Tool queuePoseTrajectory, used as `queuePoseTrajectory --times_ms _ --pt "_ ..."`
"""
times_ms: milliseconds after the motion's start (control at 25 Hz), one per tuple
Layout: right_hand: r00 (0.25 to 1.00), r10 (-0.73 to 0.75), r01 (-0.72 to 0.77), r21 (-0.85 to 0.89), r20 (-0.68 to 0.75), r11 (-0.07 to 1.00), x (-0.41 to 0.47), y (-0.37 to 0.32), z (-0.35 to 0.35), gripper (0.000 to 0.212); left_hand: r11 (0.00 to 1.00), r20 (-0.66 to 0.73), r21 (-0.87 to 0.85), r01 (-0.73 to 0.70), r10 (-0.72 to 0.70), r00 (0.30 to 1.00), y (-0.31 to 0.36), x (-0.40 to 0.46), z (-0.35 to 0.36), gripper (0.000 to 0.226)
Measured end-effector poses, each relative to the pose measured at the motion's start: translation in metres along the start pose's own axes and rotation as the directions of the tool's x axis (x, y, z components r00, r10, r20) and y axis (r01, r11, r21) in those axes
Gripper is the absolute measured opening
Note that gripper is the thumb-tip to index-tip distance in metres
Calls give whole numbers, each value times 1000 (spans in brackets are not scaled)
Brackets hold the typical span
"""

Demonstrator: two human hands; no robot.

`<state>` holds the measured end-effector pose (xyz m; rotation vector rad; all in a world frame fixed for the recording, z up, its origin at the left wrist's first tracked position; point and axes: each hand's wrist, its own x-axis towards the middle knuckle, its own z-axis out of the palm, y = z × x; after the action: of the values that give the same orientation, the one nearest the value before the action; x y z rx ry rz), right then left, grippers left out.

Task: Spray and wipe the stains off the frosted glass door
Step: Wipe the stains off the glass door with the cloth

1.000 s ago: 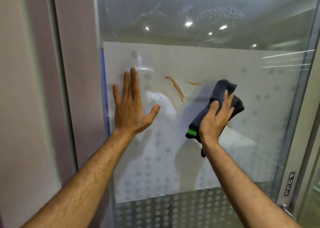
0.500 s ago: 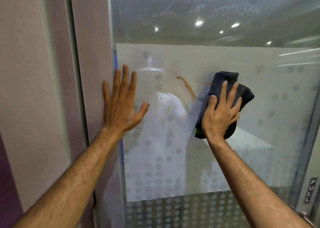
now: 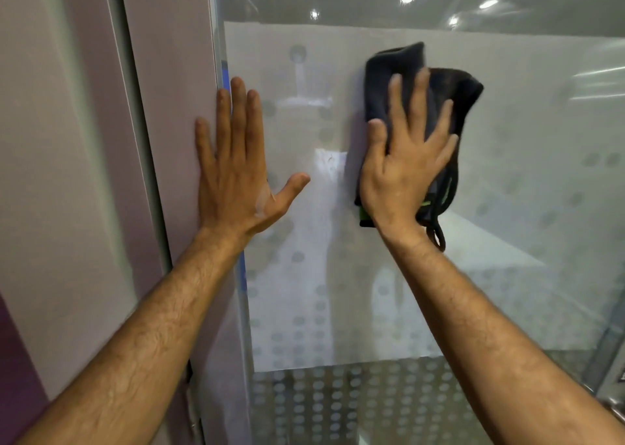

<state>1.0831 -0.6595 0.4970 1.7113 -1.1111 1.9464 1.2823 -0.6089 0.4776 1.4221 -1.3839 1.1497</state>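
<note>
The frosted glass door with a dotted pattern fills the right of the view. My right hand presses a dark grey cloth with a green tag flat against the glass, fingers spread over it. The cloth covers the spot where the brown streak was; no stain shows around it. My left hand lies flat and open, fingers up, across the door's left edge and the pale frame beside it. No spray bottle is in view.
A pale mauve wall panel and door frame stand to the left of the glass. The lower glass is clear with grey dots. A metal handle part shows at the bottom right edge.
My right hand has slid the cloth left and up over the brown streak, which is now hidden. My left hand has shifted left onto the door edge and frame.
</note>
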Motion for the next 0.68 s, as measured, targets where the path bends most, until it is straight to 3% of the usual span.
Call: queuePoseTrajectory --times_ms 80,240,440,560,680 --pt "987 -131 137 -67 89 988 -16 -7 4 58 1000 -2 -10 -10 10 1000 0 -1 0 107" --pt "943 -247 282 -141 223 949 -51 2 3 63 1000 2 -7 -12 12 1000 -1 -2 -1 104" --pt "823 -447 523 -161 350 837 -68 52 -14 76 1000 26 26 -5 4 1000 -3 -5 -5 111" --pt "839 -436 519 -238 325 821 -60 87 -29 80 999 35 41 -7 5 999 -4 -7 -7 112" --pt "914 -327 390 -295 241 872 -48 110 -43 78 998 39 59 -14 11 999 -5 -7 -6 110"
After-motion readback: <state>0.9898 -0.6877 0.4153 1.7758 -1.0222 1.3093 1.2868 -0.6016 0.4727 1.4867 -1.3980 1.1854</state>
